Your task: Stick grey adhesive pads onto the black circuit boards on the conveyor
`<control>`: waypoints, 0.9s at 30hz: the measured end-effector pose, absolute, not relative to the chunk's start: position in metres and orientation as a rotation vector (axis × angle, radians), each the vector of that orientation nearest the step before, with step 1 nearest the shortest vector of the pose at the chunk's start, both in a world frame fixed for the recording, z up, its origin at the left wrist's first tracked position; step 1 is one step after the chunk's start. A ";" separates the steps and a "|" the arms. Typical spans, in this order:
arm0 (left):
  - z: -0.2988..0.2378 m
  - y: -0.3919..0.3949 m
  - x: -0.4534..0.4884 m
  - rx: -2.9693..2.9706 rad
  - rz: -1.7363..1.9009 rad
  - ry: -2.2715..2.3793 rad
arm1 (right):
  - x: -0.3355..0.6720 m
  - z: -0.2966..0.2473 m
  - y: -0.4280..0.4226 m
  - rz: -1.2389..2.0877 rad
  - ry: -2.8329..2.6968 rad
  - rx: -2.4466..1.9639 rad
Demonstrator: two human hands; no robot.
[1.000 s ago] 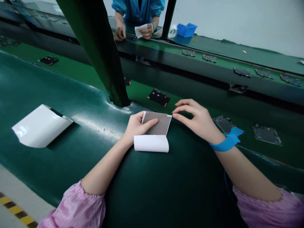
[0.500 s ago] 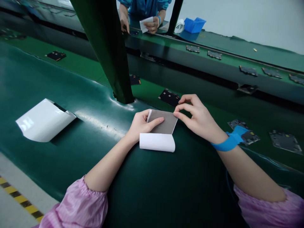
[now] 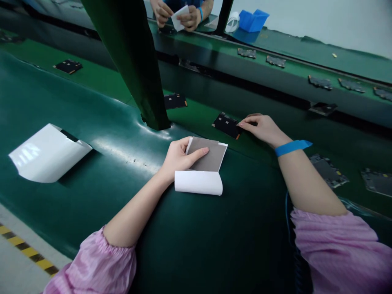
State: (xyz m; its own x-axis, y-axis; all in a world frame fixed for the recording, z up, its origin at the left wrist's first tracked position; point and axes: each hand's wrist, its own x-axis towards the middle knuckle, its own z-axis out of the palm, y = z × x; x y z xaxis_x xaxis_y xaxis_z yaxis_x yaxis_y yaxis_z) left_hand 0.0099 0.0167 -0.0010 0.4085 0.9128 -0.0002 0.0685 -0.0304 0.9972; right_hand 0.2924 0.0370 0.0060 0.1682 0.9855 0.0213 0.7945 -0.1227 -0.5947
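My left hand (image 3: 180, 159) grips a sheet of grey stickers (image 3: 200, 149) on white backing, its thumb lying across the face. The lower part of the backing (image 3: 199, 182) curls over into a white roll. At the sheet's upper right corner a strip of bare white shows. My right hand (image 3: 260, 128) is reached out over the green line, thumb and forefinger pinched at the right end of a black circuit board (image 3: 225, 123). Whatever lies between those fingertips is too small to make out.
A dark green post (image 3: 137, 73) rises left of the board. A curled white sheet (image 3: 50, 153) lies at left. More boards (image 3: 67, 66) sit along the line. Across it, a co-worker's hands (image 3: 186, 18) hold white paper near a blue bin (image 3: 253, 20).
My right hand has left the sheet's corner and moved forward to the black board. White backing now shows at that corner. My left hand still holds the sheet.
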 end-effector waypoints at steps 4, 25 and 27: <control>0.000 0.017 0.010 1.447 0.869 0.934 | 0.297 0.004 0.034 0.524 -1.711 -2.040; -0.002 0.017 0.010 1.465 0.871 0.950 | 0.323 0.062 -0.029 0.116 -1.901 -2.268; -0.003 0.018 0.010 1.451 0.868 0.942 | 0.329 0.082 -0.035 0.002 -1.810 -2.313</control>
